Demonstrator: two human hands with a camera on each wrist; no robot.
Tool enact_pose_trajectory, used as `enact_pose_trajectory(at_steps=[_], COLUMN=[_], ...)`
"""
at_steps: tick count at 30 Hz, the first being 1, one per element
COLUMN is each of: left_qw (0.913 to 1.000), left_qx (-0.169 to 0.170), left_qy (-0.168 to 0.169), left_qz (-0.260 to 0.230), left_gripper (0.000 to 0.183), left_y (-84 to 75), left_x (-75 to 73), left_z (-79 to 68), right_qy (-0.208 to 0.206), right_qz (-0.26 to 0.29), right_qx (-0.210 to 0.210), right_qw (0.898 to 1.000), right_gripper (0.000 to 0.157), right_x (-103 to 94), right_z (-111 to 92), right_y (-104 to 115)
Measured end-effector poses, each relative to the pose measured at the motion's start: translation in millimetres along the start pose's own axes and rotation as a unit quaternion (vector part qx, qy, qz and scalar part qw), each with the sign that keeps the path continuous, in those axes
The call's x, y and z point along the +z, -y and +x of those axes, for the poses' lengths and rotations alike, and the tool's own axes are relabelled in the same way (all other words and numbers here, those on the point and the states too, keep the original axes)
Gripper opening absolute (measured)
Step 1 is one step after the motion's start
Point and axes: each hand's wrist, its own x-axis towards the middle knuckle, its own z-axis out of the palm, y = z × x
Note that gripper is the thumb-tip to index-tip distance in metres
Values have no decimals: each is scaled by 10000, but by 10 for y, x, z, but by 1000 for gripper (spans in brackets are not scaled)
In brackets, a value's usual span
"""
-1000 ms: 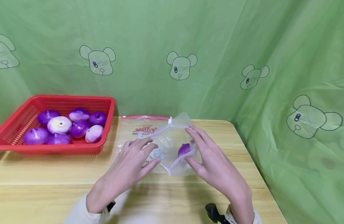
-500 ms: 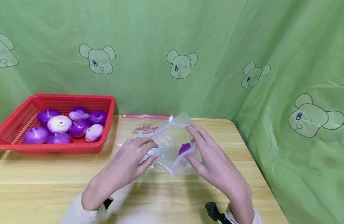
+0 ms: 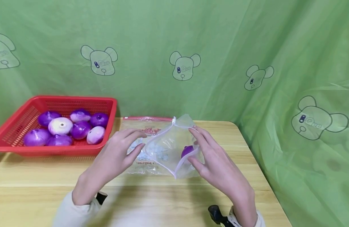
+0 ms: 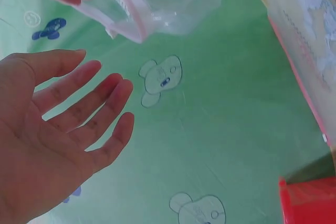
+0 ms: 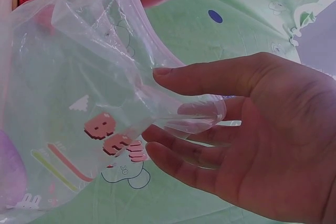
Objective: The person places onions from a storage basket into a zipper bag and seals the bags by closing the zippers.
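My right hand (image 3: 217, 160) holds the right side of the mouth of a clear zip bag (image 3: 166, 142). In the right wrist view the bag's rim lies between thumb (image 5: 205, 80) and fingers. A purple onion (image 3: 187, 151) shows inside the bag, partly covered by its film. My left hand (image 3: 113, 154) is at the left of the bag's gaping mouth, fingers loosely bent. In the left wrist view that hand (image 4: 68, 108) holds nothing and is apart from the bag. Another clear printed bag with a red top strip (image 3: 147, 118) lies flat beneath.
A red plastic basket (image 3: 113, 116) with several purple onions (image 3: 80, 130) stands on the left of the wooden table (image 3: 163, 201). Green patterned cloth (image 3: 140, 63) hangs behind and to the right.
My left hand has moved left, away from the bag's mouth, uncovering more of the printed bag. My right hand has stayed at the bag's right rim.
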Motion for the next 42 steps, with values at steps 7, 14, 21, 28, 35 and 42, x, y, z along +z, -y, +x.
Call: enact_pose_trajectory(at_steps=[7,14,21,28,35,42], left_qw=[9994,9979,9940,9889,9811,9735], left_qx=[-288,-629,-1087,-1466,-1900,-2185], left_qy=[-61,-68,-120,-239,-192,199], left_qz=[-164,-114,41,20,303,649], left_gripper=[20,20,22,23,25,30], left_y=[163,312,487,726,1067,1312], left_x=[-66,-107,-152,-209,-209,-184], left_z=[-9,-26,-65,-143,-272,-415], right_qy=[-4,-2,-18,-4,-1,19], right_qz=[11,16,30,36,52,37], right_qx=[11,16,11,16,9,7], right_qw=[10000,10000,10000,10000,10000,10000], right_gripper=[81,80,81,80,80,80], right_x=[8,15,21,23,24,21], right_z=[1,6,7,6,8,15], right_y=[-4,-9,-16,-23,-33,-38])
